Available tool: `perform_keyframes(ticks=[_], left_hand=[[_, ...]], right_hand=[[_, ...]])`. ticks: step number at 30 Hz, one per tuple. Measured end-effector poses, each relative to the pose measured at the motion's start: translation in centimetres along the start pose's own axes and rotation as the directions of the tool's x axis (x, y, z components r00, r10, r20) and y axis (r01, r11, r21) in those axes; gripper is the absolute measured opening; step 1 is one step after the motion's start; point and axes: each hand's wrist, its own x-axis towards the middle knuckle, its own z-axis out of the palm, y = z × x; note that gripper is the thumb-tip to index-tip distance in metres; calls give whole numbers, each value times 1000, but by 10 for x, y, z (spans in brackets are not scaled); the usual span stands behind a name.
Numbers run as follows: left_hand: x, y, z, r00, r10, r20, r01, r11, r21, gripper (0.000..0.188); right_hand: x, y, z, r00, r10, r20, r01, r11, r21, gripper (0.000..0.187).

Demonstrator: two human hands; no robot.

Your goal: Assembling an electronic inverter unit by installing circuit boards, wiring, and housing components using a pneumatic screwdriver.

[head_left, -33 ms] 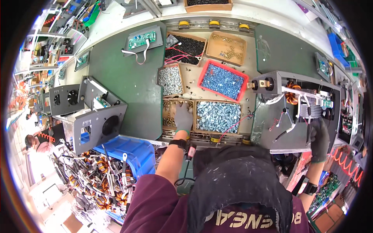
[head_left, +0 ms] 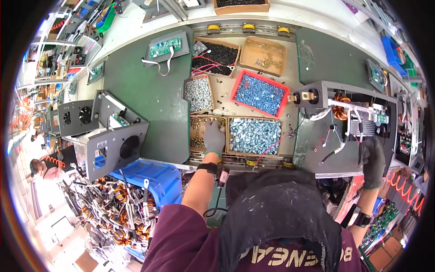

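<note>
My left hand [head_left: 214,136], in a grey glove, reaches into a cardboard box of brass-coloured screws [head_left: 195,141]. Its fingers are bent down and drawn together among the screws; their tips are hidden, so what they pinch does not show. On the right, my gloved right hand [head_left: 373,163] is at the near side of an open grey metal power-unit housing [head_left: 337,170]. Its fingers are curled by the finned heat sink [head_left: 364,129], and anything inside them is hidden. Cables and a copper-wound coil [head_left: 340,109] sit in the housing.
Beside the left hand stands a box of silvery fasteners [head_left: 254,136]. Beyond are a red tray of bluish screws [head_left: 259,94], a box of black screws [head_left: 219,56] and more brass screws [head_left: 268,59]. At left are a fan housing [head_left: 115,147] and a blue bin [head_left: 156,177] with coils.
</note>
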Motion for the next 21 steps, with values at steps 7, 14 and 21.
perform_keyframes(ticks=[7,14,21], left_hand=[[-6,-42,-22,950,16,312,223,663,-715,29],[-27,-57,-52,802,367,472,568,-224,-792,46],[-25,-50,-53,737,441,513,642,-216,-736,41]], right_hand=[[-43,-8,4,967,-246,-69,239,967,-91,36],[-62,4,9,963,-261,-63,257,964,-62,35],[-92,18,-8,953,-296,-57,296,955,-12,36]])
